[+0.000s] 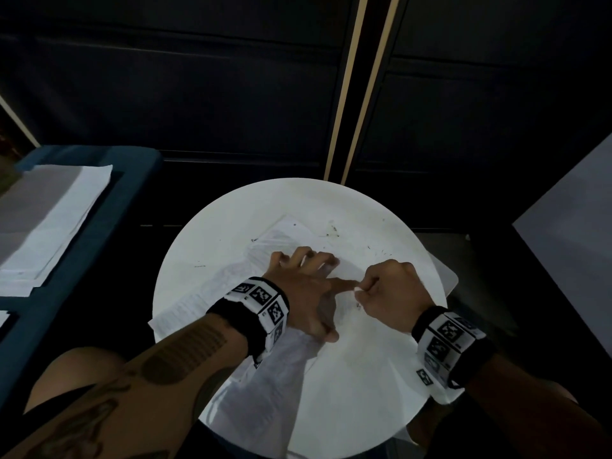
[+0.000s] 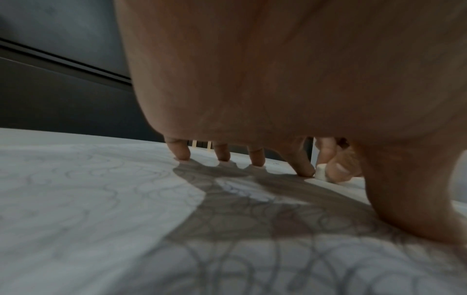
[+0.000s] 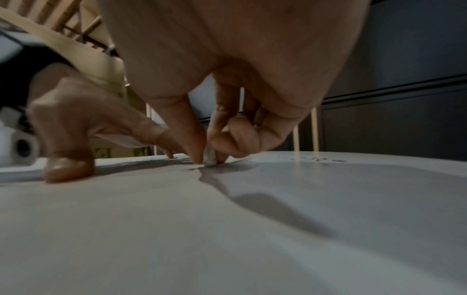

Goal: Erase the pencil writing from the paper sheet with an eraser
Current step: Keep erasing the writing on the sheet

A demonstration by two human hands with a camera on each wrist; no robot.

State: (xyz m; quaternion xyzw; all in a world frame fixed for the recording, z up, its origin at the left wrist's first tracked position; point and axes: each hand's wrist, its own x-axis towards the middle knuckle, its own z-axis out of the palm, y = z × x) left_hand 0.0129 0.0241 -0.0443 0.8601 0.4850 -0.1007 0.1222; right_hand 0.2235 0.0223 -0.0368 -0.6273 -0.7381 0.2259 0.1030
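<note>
A white paper sheet (image 1: 357, 352) covered in looping pencil scribbles (image 2: 227, 255) lies on a round white table (image 1: 231, 213). My left hand (image 1: 308, 286) presses down on the sheet with spread fingertips (image 2: 180, 153) and thumb (image 3: 68, 169). My right hand (image 1: 387, 293) pinches a small white eraser (image 1: 358, 289) between thumb and fingers. The eraser (image 3: 209, 157) stands on the paper right beside my left index fingertip. The left wrist view shows the eraser (image 2: 320, 172) past the index finger.
Dark eraser crumbs (image 1: 332, 230) lie on the far right part of the table. More sheets (image 1: 49, 223) rest on a blue surface at the left. A dark panelled wall (image 1: 198, 77) stands behind the table. A grey panel (image 1: 569, 233) is at the right.
</note>
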